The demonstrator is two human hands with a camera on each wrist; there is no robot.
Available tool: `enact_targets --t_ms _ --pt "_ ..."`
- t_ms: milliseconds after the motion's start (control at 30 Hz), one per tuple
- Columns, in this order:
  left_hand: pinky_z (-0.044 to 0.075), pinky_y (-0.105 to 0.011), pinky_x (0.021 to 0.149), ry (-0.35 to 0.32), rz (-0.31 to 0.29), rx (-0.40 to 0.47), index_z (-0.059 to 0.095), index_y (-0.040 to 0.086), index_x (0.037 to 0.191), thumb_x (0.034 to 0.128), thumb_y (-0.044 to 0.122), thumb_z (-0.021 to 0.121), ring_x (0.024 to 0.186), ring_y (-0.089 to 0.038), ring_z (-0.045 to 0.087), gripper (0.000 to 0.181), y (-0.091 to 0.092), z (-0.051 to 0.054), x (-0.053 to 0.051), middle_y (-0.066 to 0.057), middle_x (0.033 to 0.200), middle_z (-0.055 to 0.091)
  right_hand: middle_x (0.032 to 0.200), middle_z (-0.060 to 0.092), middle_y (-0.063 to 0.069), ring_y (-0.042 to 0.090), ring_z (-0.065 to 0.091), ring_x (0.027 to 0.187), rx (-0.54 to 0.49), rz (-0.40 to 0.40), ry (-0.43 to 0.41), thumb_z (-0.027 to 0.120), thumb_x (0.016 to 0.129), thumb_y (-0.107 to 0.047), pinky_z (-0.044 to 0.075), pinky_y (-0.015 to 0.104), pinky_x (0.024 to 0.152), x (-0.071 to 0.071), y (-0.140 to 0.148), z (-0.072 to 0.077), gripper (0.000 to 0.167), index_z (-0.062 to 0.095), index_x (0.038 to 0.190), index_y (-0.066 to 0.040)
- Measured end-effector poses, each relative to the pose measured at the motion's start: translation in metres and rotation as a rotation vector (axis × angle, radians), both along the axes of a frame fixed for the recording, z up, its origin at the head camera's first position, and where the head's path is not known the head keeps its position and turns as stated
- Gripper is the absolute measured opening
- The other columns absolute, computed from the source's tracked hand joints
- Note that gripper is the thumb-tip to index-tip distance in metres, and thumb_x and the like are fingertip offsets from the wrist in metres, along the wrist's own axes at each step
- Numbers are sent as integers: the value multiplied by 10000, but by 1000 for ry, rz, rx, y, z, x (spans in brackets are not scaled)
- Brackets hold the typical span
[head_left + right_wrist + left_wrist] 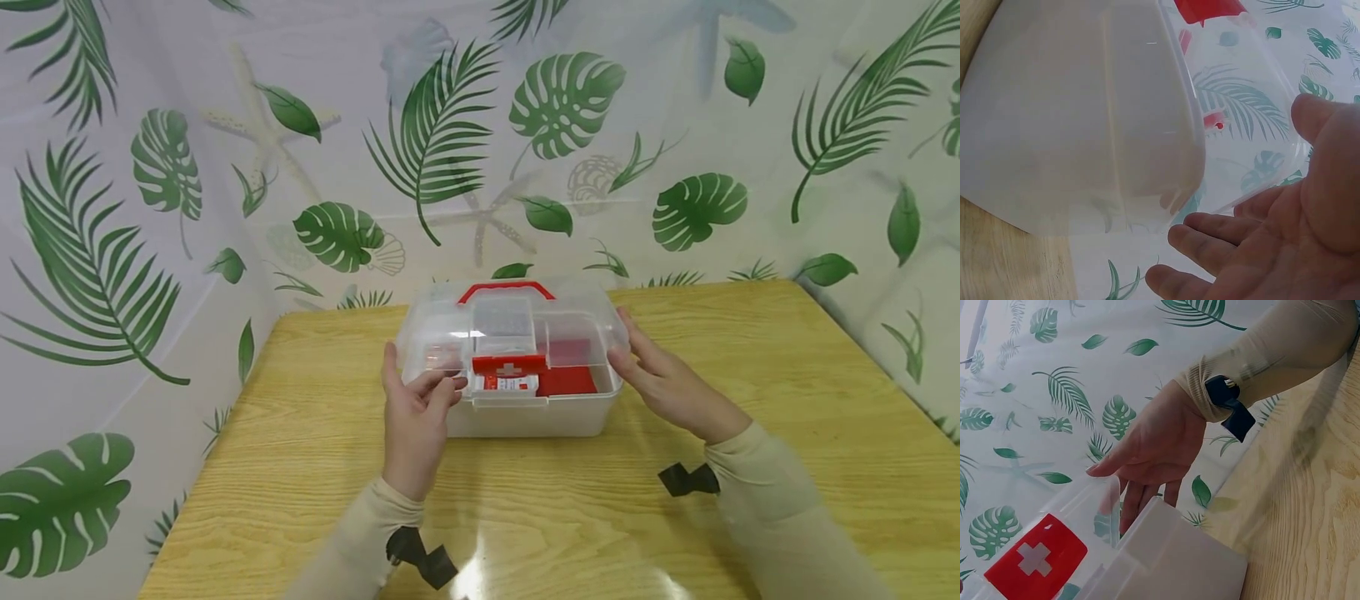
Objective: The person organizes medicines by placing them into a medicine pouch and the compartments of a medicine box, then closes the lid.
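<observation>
A first-aid box (534,419) with a white base stands on the table, its clear lid (585,321) tilted partly up. A red latch (1036,557) with a white cross hangs from the lid's front edge, and a red handle (507,287) tops the lid. My left hand (416,421) holds the lid's left front corner, thumb at the edge and fingers at its side. At the right corner, my right hand (671,383) pinches the lid between thumb and fingers, the other fingers fairly straight. Inside lie a white printed packet (506,383) and a red item (567,381).
The wooden table (300,467) extends around the box on both sides and in front. Behind it hangs a white cloth (465,225) printed with green leaves. Black straps (422,557) hang at the sleeve cuffs.
</observation>
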State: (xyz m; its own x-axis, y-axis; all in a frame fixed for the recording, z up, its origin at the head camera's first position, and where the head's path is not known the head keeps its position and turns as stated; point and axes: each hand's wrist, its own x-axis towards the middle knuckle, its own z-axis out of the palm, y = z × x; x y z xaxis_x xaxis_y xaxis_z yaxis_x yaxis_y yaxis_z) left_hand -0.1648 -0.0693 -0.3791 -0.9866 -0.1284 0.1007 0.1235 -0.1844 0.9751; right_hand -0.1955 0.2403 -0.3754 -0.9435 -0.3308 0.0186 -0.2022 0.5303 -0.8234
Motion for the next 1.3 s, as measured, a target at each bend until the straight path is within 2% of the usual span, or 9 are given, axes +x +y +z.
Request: enact_targets --t_ms 67,133,200,333,533,700,867,1067,1300 --pt "551 -322 807 44 41 37 181 33 1356 922 -45 557 896 -291 672 579 4 -2 1 -247 1066 650 1603 -25 9 329 43 1454 5 -2 0 409 1022 -412 176 654 1073 0 -1 1 686 0 1546 -240" --pt "560 -328 779 53 47 59 285 28 1159 922 -49 554 853 -286 679 366 6 -4 1 -278 1042 646 1602 -25 7 317 34 1455 5 -3 3 402 1024 -412 158 643 1085 0 -1 1 683 -2 1544 -234" --pt "570 -329 737 37 29 56 328 32 1031 928 -32 553 789 -261 683 256 8 -6 1 -303 1009 646 1602 -24 7 301 24 1457 4 -3 2 391 1026 -417 139 629 1098 0 -1 1 675 -5 1542 -235" --pt "577 -323 659 -31 -40 1 476 -45 976 937 10 563 675 -204 666 110 9 -11 2 -270 921 674 1601 -16 23 285 16 1457 5 1 8 362 1033 -419 120 601 1116 1 -2 -2 656 0 1542 -219" --pt "553 -287 584 -124 -128 -60 562 -94 1127 954 94 573 587 -168 637 255 11 -15 2 -153 798 688 1599 -5 49 291 22 1455 15 6 20 335 1039 -421 114 591 1122 1 -2 -2 645 -1 1543 -199" --pt "568 -342 620 -127 -194 -111 549 -39 1234 967 137 574 606 -172 646 321 10 -16 1 -178 816 686 1599 -5 61 299 25 1454 17 6 19 331 1040 -420 117 597 1119 2 -2 -1 647 -7 1543 -195" --pt "576 -383 666 -127 -207 -144 559 -19 1127 952 189 613 643 -225 657 277 9 -15 2 -216 845 672 1599 -5 58 301 28 1454 23 9 19 335 1040 -416 124 600 1116 2 -3 0 649 -12 1543 -197" --pt "573 -355 638 -124 -211 -203 555 -8 955 939 215 635 642 -262 654 237 9 -16 2 -168 788 667 1600 18 72 319 59 1452 45 11 33 356 1039 -402 148 606 1109 2 -3 1 660 -2 1545 -176" --pt "578 -384 628 -119 -213 -299 599 12 905 946 261 622 624 -244 655 254 6 -15 3 -119 756 684 1599 27 104 360 90 1443 104 25 22 370 1034 -412 170 630 1091 4 -4 1 687 -6 1545 -150"
